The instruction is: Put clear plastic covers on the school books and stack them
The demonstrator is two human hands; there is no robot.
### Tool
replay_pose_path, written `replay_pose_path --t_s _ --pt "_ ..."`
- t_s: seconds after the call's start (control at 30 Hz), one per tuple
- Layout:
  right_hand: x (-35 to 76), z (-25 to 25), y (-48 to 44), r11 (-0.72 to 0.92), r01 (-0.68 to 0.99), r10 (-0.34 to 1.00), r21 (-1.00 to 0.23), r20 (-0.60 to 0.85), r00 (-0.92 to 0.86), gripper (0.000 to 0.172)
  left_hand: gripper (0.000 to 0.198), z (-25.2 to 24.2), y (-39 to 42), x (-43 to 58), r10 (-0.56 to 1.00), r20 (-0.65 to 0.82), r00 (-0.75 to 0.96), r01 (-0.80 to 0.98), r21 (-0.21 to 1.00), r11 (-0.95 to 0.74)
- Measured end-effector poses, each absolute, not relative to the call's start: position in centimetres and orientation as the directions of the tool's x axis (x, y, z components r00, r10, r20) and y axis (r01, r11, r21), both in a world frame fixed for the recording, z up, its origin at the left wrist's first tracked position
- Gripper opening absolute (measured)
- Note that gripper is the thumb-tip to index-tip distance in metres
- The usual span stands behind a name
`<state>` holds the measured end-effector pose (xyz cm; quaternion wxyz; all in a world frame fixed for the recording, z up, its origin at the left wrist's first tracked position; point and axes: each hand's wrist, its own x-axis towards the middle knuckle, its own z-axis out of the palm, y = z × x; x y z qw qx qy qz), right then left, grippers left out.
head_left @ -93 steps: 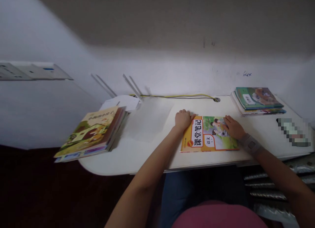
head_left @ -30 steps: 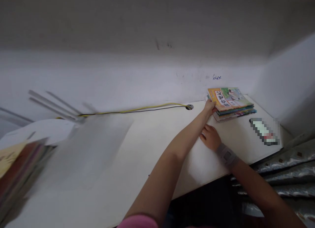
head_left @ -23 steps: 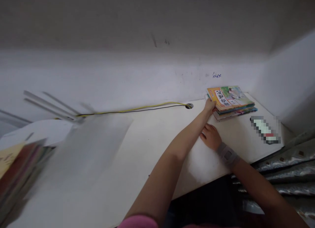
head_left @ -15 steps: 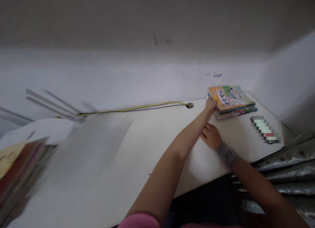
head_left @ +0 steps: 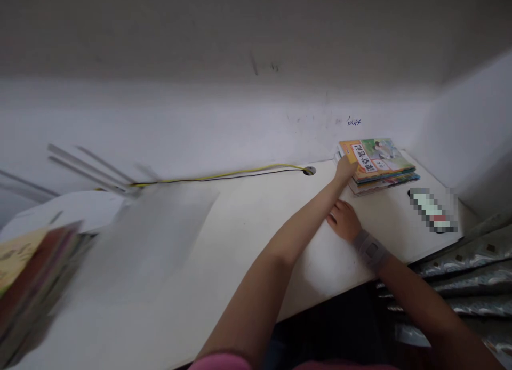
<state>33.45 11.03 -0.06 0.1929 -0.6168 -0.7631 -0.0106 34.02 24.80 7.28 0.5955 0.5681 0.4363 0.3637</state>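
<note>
A stack of books (head_left: 386,170) lies at the back right of the white desk, the top one with an orange and green illustrated cover. My left hand (head_left: 346,169) is closed at the stack's left front corner, its thumb side over the top cover; some fingertips are hidden. Nearer to me, my right hand (head_left: 345,220) rests on the desktop just beside my left forearm, fingers slightly apart and holding nothing. A grey band (head_left: 373,250) wraps the right wrist.
A blurred-out phone-shaped object (head_left: 432,210) lies right of the books. Another stack of books (head_left: 38,279) stands at the far left. Yellow and black cables (head_left: 224,175) run along the wall into a round hole (head_left: 309,170). Patterned silvery fabric (head_left: 468,276) hangs beyond the desk's right edge.
My left hand has shifted slightly right, farther over the top book's cover. The books and my right hand have stayed nearly in place; the camera view moved a little.
</note>
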Motion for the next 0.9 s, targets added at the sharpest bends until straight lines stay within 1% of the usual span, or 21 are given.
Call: replay_pose_path --t_s 0.1,0.17,0.2,0.23,0.27,0.3,0.33,0.4,0.6,0.7,0.8,0.83,0.9 --pt "33.5 -0.2 11.1 0.234 0.947 0.938 -0.22 0.306 -0.16 0.016 0.052 6.9 23.8 33.7 0.935 0.031 0.352 0.132 0.988 -0.082" --pt "33.6 -0.4 11.1 0.231 0.949 0.939 -0.216 0.304 -0.16 0.017 0.06 6.4 23.0 33.9 0.905 0.177 0.387 0.234 0.93 -0.282" --pt "33.6 -0.5 11.1 0.233 0.949 0.939 -0.213 0.302 -0.162 0.018 0.06 6.1 22.5 34.0 0.863 0.262 0.433 0.312 0.854 -0.416" --pt "33.7 -0.6 11.2 0.235 0.949 0.939 -0.21 0.301 -0.166 0.019 0.058 5.7 22.2 34.2 0.805 0.328 0.494 0.39 0.744 -0.543" --pt "33.7 -0.6 11.2 0.239 0.949 0.939 -0.206 0.3 -0.171 0.02 0.055 5.3 21.9 34.4 0.748 0.362 0.557 0.456 0.619 -0.639" --pt "33.8 -0.7 11.2 0.244 0.948 0.938 -0.202 0.298 -0.177 0.021 0.051 5.0 21.6 34.6 0.71 0.36 0.605 0.507 0.514 -0.692" --pt "33.8 -0.7 11.2 0.248 0.948 0.937 -0.198 0.298 -0.182 0.023 0.048 4.6 21.5 34.8 0.7 0.337 0.63 0.54 0.457 -0.706" --pt "33.8 -0.9 11.3 0.25 0.949 0.937 -0.192 0.296 -0.187 0.026 0.046 4.1 21.5 35.0 0.717 0.287 0.636 0.586 0.425 -0.69" --pt "34.0 -1.4 11.4 0.247 0.948 0.936 -0.198 0.301 -0.181 0.031 0.047 3.7 21.6 35.4 0.742 0.25 0.622 0.613 0.434 -0.66" --pt "34.1 -1.3 11.3 0.252 0.946 0.935 -0.206 0.303 -0.183 0.028 0.054 4.4 21.3 35.2 0.759 0.22 0.612 0.628 0.449 -0.636" --pt "34.1 -0.9 11.2 0.261 0.943 0.931 -0.206 0.31 -0.19 0.022 0.068 5.8 20.8 33.7 0.742 0.266 0.616 0.594 0.462 -0.659" --pt "34.1 -0.8 11.1 0.267 0.942 0.928 -0.204 0.317 -0.194 0.022 0.069 6.5 20.5 32.7 0.722 0.298 0.625 0.574 0.451 -0.683" --pt "34.2 -0.6 11.0 0.284 0.938 0.92 -0.2 0.334 -0.207 0.026 0.064 7.8 19.8 29.7 0.678 0.345 0.648 0.544 0.413 -0.73"
